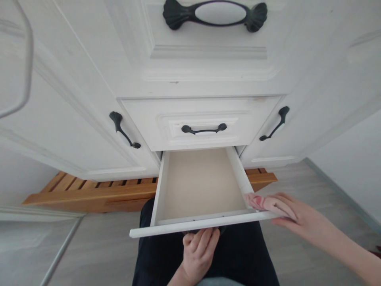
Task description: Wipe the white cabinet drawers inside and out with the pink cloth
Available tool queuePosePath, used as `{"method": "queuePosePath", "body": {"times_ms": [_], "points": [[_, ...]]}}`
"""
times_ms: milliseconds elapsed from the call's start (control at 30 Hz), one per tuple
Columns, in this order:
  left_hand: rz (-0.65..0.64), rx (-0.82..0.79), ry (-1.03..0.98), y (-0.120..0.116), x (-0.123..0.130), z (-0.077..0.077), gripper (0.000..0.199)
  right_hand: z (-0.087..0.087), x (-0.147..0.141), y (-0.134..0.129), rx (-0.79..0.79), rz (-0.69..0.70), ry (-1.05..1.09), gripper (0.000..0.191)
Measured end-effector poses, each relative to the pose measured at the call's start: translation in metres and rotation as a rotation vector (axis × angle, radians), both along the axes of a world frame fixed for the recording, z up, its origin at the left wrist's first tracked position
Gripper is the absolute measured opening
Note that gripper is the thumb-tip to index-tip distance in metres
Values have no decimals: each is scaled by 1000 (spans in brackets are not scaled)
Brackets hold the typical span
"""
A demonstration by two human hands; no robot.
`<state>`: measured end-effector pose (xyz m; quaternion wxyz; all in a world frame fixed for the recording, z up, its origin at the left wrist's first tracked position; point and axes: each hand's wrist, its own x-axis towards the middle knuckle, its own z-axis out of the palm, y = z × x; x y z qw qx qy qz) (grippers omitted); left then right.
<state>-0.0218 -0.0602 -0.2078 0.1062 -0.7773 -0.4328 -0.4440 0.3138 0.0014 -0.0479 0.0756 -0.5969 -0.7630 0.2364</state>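
Observation:
A white drawer (205,182) is pulled out toward me, its pale bottom bare. My left hand (200,252) has its fingers wrapped over the dark handle (222,230) on the drawer's front; most of that handle is hidden. At the right front corner, my right hand (290,212) grips a folded pink cloth (258,201). The cloth lies against the drawer's right side and the top edge of its front panel.
Above is a shut drawer with a dark handle (204,129), and a larger handle (214,14) higher up. Cabinet doors with handles (124,130) (275,124) flank it. A slatted wooden platform (89,194) runs beneath. My legs (244,254) are under the drawer.

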Motion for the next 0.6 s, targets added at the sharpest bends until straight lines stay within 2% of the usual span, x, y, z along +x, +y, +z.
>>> {"method": "queuePosePath", "body": {"times_ms": [133, 200, 233, 300, 367, 400, 467, 600], "points": [[11, -11, -35, 0, 3, -3, 33, -1, 3, -37, 126, -364, 109, 43], [13, -11, -49, 0, 6, -3, 34, 3, -12, -58, 279, -565, 137, 38], [16, -11, -54, 0, 7, -2, 34, 4, -22, -65, 376, -590, 141, 35], [26, -13, -61, 0, 9, 0, 34, -2, -45, -73, 536, -444, 103, 32], [41, -29, -54, 0, 9, 1, 35, -16, -69, -69, 611, -251, -5, 40], [45, -41, -42, -1, 8, 0, 36, -24, -81, -64, 636, -202, -67, 45], [46, -71, -6, -2, 6, -4, 39, -41, -106, -53, 697, -189, -137, 55], [73, -104, 88, -6, 10, -19, 30, -60, -167, -43, 784, -15, -57, 63]]}}
